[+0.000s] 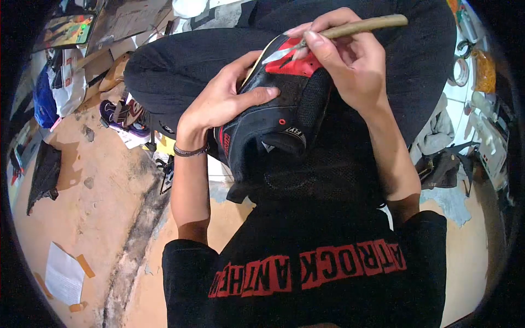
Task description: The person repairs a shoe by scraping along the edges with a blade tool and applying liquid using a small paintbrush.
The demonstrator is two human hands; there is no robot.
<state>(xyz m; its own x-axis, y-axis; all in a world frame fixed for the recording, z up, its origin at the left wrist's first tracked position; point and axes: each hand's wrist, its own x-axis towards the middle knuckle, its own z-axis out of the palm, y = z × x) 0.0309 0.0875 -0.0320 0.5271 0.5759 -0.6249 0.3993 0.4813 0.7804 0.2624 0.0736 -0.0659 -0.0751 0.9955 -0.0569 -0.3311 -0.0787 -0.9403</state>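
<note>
A black sneaker with a red panel (290, 104) rests on my lap, its collar opening towards me and "FLY" lettering on its tongue. My left hand (221, 104) grips the shoe from the left side, thumb pressed on the black upper and fingers hidden beneath. Between the thumb and fingers of my right hand (350, 63) is a slim wooden-handled tool (369, 24). Its pale, pointed tip lies over the red panel, near the sole edge. Whether this tip is a blade or bristles I cannot tell. My right fingers are close against the red panel.
My crossed legs (169, 71) in black trousers surround the shoe. Another sneaker (123, 115) lies at the left by bags. Tape rolls (461, 72), a grey cloth (437, 134) and a dark pouch (440, 170) sit on the right. A paper (64, 275) is taped at lower left.
</note>
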